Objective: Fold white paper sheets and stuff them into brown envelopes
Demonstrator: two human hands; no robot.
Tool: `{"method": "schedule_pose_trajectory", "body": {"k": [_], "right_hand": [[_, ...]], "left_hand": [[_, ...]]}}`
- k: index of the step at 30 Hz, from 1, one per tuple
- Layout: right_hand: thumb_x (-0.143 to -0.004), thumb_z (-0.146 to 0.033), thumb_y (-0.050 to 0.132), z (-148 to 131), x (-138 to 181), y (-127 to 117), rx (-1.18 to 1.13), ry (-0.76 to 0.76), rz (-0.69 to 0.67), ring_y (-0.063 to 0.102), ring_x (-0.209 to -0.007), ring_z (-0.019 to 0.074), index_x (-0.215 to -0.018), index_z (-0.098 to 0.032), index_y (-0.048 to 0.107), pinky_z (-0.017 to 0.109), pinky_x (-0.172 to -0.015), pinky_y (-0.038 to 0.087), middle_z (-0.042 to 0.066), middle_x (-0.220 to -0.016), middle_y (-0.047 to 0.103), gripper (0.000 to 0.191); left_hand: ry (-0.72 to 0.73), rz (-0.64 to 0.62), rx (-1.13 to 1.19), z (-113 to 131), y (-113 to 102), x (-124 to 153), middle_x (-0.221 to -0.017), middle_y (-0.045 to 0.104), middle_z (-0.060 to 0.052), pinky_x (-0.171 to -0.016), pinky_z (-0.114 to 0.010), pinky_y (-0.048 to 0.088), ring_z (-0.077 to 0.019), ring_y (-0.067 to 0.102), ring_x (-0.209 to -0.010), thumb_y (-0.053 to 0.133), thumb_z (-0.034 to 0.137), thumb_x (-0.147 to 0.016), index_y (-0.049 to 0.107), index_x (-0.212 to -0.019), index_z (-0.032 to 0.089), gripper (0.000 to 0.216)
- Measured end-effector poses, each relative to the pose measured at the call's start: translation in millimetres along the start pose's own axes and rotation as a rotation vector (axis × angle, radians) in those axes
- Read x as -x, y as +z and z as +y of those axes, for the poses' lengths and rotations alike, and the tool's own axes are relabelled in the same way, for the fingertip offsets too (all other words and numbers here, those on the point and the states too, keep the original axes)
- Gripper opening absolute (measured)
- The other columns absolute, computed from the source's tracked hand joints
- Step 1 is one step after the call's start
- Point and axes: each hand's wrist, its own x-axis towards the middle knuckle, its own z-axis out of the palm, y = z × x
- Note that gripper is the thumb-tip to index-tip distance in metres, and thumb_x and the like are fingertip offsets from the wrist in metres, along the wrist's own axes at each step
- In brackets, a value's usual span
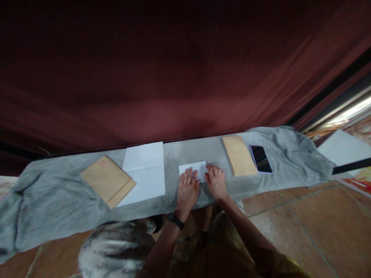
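A small folded sheet of white paper (199, 166) lies flat on the grey cloth in front of me. My left hand (187, 189) rests on its left part, fingers stretched out and lying flat. At the paper's right edge is my right hand (216, 181), its fingers touching the paper, slightly bent and apart. Left of my hands are larger white sheets (147, 170) with a crease across them, partly covered by a stack of brown envelopes (106, 179). Another stack of brown envelopes (239, 156) lies to the right of my right hand.
A phone (261, 159) with a dark screen lies beside the right envelopes. The long narrow surface is draped with a grey cloth (55, 193), rumpled at both ends. Behind it hangs a dark red curtain (174, 77). Tiled floor (290, 224) shows below, and white paper (344, 148) at far right.
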Motion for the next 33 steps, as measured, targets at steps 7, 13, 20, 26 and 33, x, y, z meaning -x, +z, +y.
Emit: {"method": "schedule_pose_trajectory", "body": {"k": [7, 13, 20, 26, 33], "right_hand": [[-0.105, -0.029, 0.036, -35.4, -5.8, 8.1, -0.196, -0.257, -0.162, 0.041, -0.142, 0.0212, -0.152, -0.016, 0.042, 0.041, -0.119, 0.033, 0.009, -0.154, 0.048, 0.049], [-0.107, -0.033, 0.034, -31.0, -7.5, 12.3, -0.08, -0.235, -0.203, 0.037, -0.146, 0.0217, -0.152, -0.015, 0.043, 0.045, -0.121, 0.029, 0.012, -0.156, 0.045, 0.049], [-0.105, -0.036, 0.041, -13.3, -13.6, 13.7, 0.015, -0.172, -0.14, 0.036, -0.147, 0.0259, -0.152, -0.016, 0.043, 0.049, -0.12, 0.028, 0.014, -0.158, 0.04, 0.051], [-0.106, -0.037, 0.034, -7.1, -14.1, 19.9, 0.027, -0.068, -0.082, 0.039, -0.145, 0.0274, -0.152, -0.011, 0.042, 0.049, -0.119, 0.028, 0.015, -0.157, 0.042, 0.053], [-0.107, -0.036, 0.031, 4.5, -10.8, 17.9, 0.052, -0.018, -0.053, 0.04, -0.143, 0.0299, -0.152, -0.011, 0.042, 0.05, -0.118, 0.026, 0.015, -0.155, 0.045, 0.053]], "left_hand": [[0.045, -0.052, -0.071, -6.4, 11.5, 2.6, -0.162, 0.032, -0.016, -0.124, -0.05, 0.024, -0.0265, 0.023, -0.153, 0.043, 0.018, -0.095, 0.033, -0.155, 0.01, 0.062], [-0.02, 0.015, -0.068, -6.6, 15.8, 1.4, -0.16, 0.035, -0.017, -0.123, -0.048, 0.028, -0.0252, 0.023, -0.153, 0.033, 0.014, -0.096, 0.031, -0.155, 0.006, 0.06], [-0.137, 0.054, -0.048, -18.2, 5.2, -8.3, -0.159, 0.036, -0.02, -0.123, -0.048, 0.027, -0.0271, 0.028, -0.151, 0.034, 0.025, -0.101, 0.036, -0.153, 0.004, 0.056], [-0.19, 0.062, -0.055, -34.3, 2.6, -12.3, -0.159, 0.037, -0.018, -0.124, -0.048, 0.026, -0.0266, 0.031, -0.15, 0.034, 0.03, -0.102, 0.034, -0.154, 0.007, 0.057], [-0.221, 0.115, -0.036, -35.5, 3.0, -13.2, -0.157, 0.038, -0.023, -0.122, -0.05, 0.027, -0.0311, 0.034, -0.148, 0.034, 0.032, -0.103, 0.038, -0.151, 0.001, 0.057]]}}
